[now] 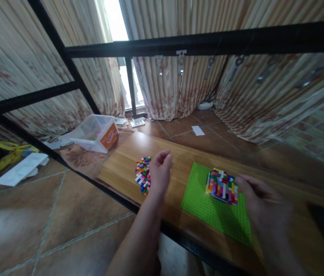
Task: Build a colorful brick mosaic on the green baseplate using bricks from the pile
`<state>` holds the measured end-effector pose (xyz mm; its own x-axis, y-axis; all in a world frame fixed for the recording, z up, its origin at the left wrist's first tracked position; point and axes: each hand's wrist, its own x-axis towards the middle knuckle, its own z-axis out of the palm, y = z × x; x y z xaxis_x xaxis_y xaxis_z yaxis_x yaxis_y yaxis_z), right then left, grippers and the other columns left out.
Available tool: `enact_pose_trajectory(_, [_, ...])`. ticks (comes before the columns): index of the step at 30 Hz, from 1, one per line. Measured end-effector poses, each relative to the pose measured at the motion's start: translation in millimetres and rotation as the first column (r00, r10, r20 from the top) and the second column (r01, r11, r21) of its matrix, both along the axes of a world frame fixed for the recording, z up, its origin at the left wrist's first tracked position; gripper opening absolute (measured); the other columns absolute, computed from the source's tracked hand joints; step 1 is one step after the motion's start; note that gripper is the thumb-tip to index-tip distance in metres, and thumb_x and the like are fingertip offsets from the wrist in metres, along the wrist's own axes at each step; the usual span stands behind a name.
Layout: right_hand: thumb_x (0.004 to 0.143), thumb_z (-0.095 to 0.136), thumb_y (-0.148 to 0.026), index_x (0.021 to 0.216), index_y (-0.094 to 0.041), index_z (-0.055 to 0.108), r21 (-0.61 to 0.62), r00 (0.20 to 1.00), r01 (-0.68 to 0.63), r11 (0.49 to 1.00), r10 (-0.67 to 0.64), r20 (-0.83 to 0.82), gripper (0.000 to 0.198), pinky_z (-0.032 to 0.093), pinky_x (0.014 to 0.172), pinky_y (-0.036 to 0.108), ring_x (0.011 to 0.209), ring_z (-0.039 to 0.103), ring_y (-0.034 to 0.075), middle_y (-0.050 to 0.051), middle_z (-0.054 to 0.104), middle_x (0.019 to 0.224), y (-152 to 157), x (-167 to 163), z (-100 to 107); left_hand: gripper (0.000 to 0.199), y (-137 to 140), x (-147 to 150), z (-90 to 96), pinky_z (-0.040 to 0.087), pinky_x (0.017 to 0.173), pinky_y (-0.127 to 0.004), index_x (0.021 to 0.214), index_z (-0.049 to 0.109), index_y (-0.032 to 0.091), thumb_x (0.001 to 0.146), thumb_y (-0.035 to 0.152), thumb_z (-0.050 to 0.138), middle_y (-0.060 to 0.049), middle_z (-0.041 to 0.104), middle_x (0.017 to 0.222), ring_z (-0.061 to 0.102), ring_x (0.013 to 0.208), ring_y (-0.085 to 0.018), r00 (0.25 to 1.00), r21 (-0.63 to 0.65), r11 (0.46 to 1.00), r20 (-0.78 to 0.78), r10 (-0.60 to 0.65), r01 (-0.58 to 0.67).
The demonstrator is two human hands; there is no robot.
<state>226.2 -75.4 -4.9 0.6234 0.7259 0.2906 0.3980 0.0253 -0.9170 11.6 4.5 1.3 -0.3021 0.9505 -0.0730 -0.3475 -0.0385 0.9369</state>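
Note:
My left hand (161,170) is over the wooden table, with thumb and fingers curled together; what they hold, if anything, is too small to make out. Just beside it lies a loose heap of small colourful toy bricks (143,174), partly behind the hand. On the green baseplate (199,207) stands a block built of multicoloured toy bricks (222,186). My right hand (265,203), somewhat blurred, is at the block's right side with fingers bent and fingertips close to its edge. Whether they touch it or pinch a small piece, I cannot tell.
The wooden tabletop (127,161) has a black metal frame (179,239) along its near side. A black rail (208,46) crosses above, with clips hanging below. Past the table's left end is a clear plastic box (90,132) with an orange label. Paper (198,130) lies on the tiled floor.

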Motion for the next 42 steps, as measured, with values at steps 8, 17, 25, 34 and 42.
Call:
enact_pose_trajectory(8, [0.086, 0.06, -0.045, 0.103, -0.022, 0.073, -0.255, 0.8, -0.517, 0.817, 0.568, 0.194, 0.032, 0.055, 0.074, 0.036, 0.077, 0.068, 0.02, 0.007, 0.073, 0.096, 9, -83, -27, 0.019, 0, -72, 18.1, 0.039, 0.054, -0.017, 0.081, 0.069, 0.014, 0.062, 0.014, 0.074, 0.002, 0.062, 0.07, 0.05, 0.052, -0.003, 0.862, -0.142, 0.954, 0.409, 0.298, -0.263])
enact_pose_trajectory(17, [0.093, 0.052, -0.039, 0.119, -0.015, 0.066, -0.29, 0.645, -0.522, 0.802, 0.594, 0.481, 0.038, 0.047, 0.097, 0.046, 0.11, 0.06, 0.03, 0.016, 0.068, 0.115, 87, -139, -41, 0.012, 0, -105, 23.2, 0.04, 0.051, -0.015, 0.083, 0.065, 0.014, 0.075, 0.006, 0.062, 0.004, 0.06, 0.069, 0.049, 0.049, -0.002, 0.772, -0.236, 0.923, 0.506, 0.385, -0.306])
enact_pose_trajectory(25, [0.087, 0.065, -0.036, 0.11, -0.023, 0.073, -0.481, 0.363, -0.585, 0.653, 0.741, 0.565, 0.027, 0.042, 0.093, 0.041, 0.106, 0.055, 0.027, 0.009, 0.069, 0.109, 108, -191, -34, 0.011, 1, -115, 26.0, 0.04, 0.051, -0.015, 0.083, 0.063, 0.013, 0.078, 0.004, 0.058, 0.003, 0.059, 0.068, 0.05, 0.049, -0.002, 0.749, -0.248, 0.926, 0.546, 0.377, -0.285])
enact_pose_trajectory(34, [0.086, 0.063, -0.024, 0.113, -0.022, 0.07, -0.346, 0.492, -0.629, 0.696, 0.701, 0.516, 0.028, 0.046, 0.093, 0.043, 0.105, 0.06, 0.026, 0.009, 0.071, 0.108, 96, -177, -28, 0.016, 1, -104, 18.7, 0.041, 0.054, -0.018, 0.082, 0.065, 0.014, 0.069, 0.017, 0.074, 0.002, 0.063, 0.071, 0.054, 0.055, -0.005, 0.925, -0.211, 0.966, 0.318, 0.21, -0.147])
enact_pose_trajectory(42, [0.086, 0.062, -0.035, 0.134, -0.023, 0.057, -0.061, 0.804, -0.461, 0.885, 0.445, 0.393, 0.05, 0.054, 0.089, 0.042, 0.095, 0.068, 0.024, 0.008, 0.071, 0.108, 35, -108, 16, 0.03, -19, -34, 11.2, 0.043, 0.059, -0.025, 0.08, 0.072, 0.013, 0.068, 0.039, 0.082, -0.002, 0.064, 0.069, 0.055, 0.059, -0.011, 0.823, -0.065, 0.82, 0.05, -0.566, 0.569])
